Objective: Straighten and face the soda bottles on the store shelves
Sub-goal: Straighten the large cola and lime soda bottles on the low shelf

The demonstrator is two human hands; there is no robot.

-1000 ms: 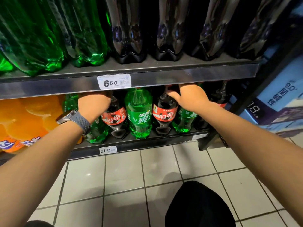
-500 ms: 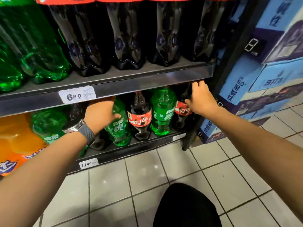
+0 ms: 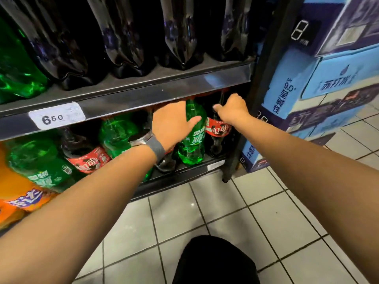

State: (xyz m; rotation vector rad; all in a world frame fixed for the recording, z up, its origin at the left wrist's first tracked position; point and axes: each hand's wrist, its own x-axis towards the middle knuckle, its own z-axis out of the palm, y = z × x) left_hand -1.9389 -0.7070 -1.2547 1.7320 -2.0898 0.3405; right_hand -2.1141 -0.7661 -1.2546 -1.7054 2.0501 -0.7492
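The bottom shelf [image 3: 184,177] holds green soda bottles and dark cola bottles with red labels in an alternating row. My left hand [image 3: 172,124] is spread against the left side of a green bottle [image 3: 193,138] near the right end. My right hand [image 3: 233,108] is closed around the neck of the rightmost cola bottle [image 3: 218,132], whose red label faces out. Further left stand another cola bottle [image 3: 88,158] and green bottles [image 3: 41,165], with orange soda bottles [image 3: 16,197] at the far left.
The upper shelf [image 3: 127,99] carries large dark cola bottles [image 3: 123,37] and green ones [image 3: 14,68], with a 6.50 price tag [image 3: 56,117] on its edge. Blue cardboard cases [image 3: 328,78] are stacked right of the black shelf post [image 3: 264,78]. Below is tiled floor [image 3: 205,212].
Both hands moved right along the bottom shelf. My left hand left the bottles near the middle and reached the green bottle by the end. My right hand stayed at the end cola bottle.
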